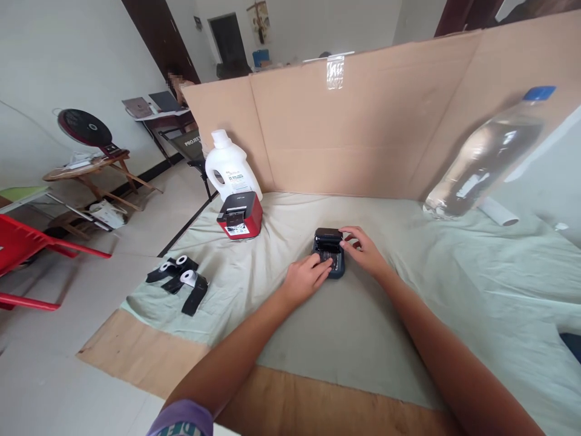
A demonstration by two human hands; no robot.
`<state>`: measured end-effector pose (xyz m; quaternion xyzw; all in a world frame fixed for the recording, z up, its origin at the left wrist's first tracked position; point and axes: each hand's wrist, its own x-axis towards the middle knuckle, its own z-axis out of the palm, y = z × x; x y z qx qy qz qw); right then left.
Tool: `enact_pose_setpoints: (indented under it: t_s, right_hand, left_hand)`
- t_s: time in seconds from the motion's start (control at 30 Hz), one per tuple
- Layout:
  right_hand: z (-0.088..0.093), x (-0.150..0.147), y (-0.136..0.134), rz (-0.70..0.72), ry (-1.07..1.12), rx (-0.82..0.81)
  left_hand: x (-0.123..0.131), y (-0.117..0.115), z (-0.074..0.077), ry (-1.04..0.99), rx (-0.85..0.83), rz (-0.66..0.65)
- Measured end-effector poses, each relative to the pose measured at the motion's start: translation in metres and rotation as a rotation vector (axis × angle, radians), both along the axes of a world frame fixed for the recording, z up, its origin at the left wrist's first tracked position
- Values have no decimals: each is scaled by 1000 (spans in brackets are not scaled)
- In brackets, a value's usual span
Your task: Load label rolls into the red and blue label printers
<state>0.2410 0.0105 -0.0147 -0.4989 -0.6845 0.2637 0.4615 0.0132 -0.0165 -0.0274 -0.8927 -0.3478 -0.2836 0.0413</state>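
A small dark portable receipt printer (336, 270) stands on the cloth in front of me, its top cover (329, 234) tilted up. My left hand (305, 278) reaches over its left side, fingers bent onto the front part and the dark strip there. Thumb and index finger of my right hand (361, 248) are closed at the cover's right edge. What lies inside the printer is partly covered by my fingers. Off to the left are several small paper rolls (189, 278) with black strips. Behind them sits a red and black printer (247, 217).
A white jug (233, 163) stands behind the red printer. Along the back runs a cardboard panel (345, 139). A large clear bottle (490, 157) leans at the right, near a white tube (499, 212). A red chair (27, 248) is at the left, and a person sits farther back.
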Motion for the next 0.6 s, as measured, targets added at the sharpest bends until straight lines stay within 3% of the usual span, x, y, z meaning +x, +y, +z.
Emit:
enact_pose_setpoints:
  t_s: [0.13,0.33,0.6]
  right_hand:
    - [-3,1,-2,39,26,-23]
    - [-4,-8,-2,51,36,-84]
    - [1,-21,1,59,224,-371]
  left_hand:
    - [0,-1,-3,-20,85,-14]
    - [1,0,-7,-39,72,-16]
    - [2,-1,-9,-88,44,-27]
